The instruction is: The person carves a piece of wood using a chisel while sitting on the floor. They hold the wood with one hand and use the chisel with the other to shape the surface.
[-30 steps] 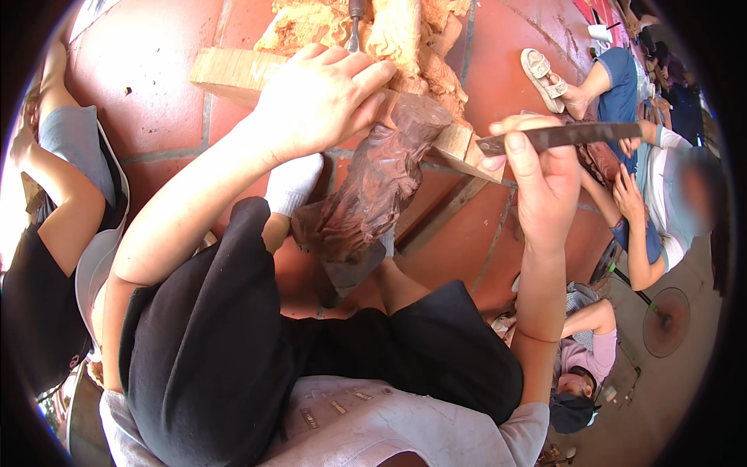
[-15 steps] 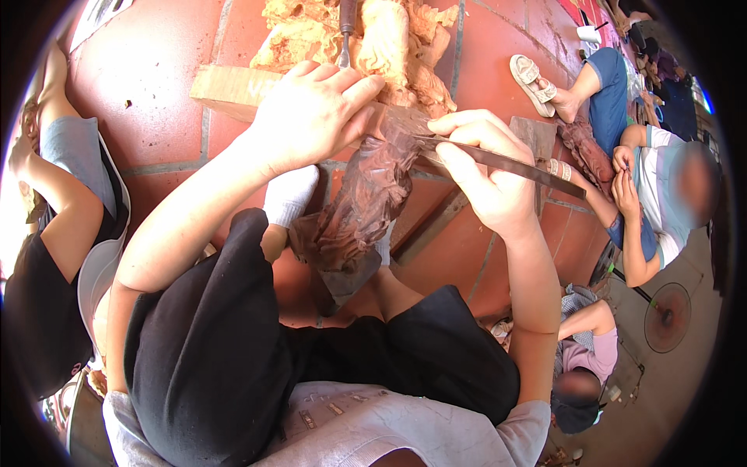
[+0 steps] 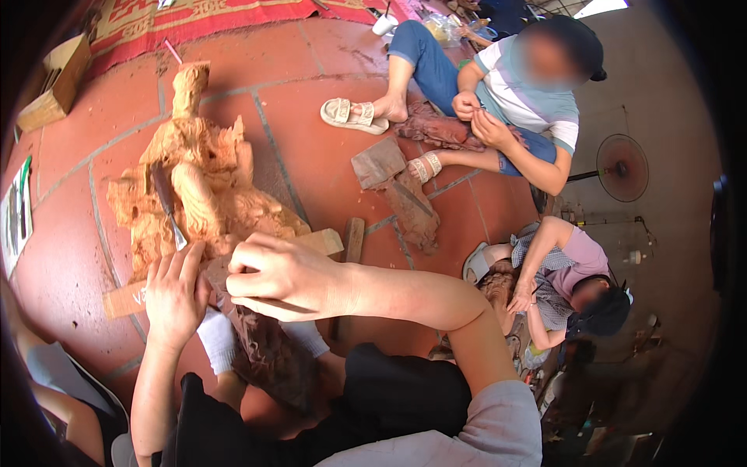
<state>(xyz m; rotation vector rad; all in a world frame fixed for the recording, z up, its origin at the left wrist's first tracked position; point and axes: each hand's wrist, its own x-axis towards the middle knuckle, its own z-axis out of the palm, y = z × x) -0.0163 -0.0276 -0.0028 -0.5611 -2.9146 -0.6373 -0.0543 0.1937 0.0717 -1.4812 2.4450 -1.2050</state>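
Note:
A dark reddish-brown wood carving (image 3: 268,350) stands tilted between my legs, its upper end under my hands. My left hand (image 3: 173,300) holds that upper end, fingers stretched forward and thumb along its side. Just to the right, my right hand (image 3: 284,279) is closed over the same end with its fingers curled; whatever it grips is hidden beneath it. Beyond my hands a large pale wood carving (image 3: 222,187) rests on the floor. On it lies a chisel (image 3: 165,198) with a dark handle and a metal blade. A pale wooden board (image 3: 320,243) runs behind my hands.
Two people sit at the right, one (image 3: 537,101) holding a small item above a dark carving (image 3: 440,128). A wooden block (image 3: 379,162) lies near that person's sandals. A fan (image 3: 622,167) stands behind them. At far left are a wooden box (image 3: 58,89) and a red patterned mat (image 3: 210,15).
My view has swung to the right. My right hand has moved in close to my left and turned over the carving's end; the flat metal strip it held is no longer visible.

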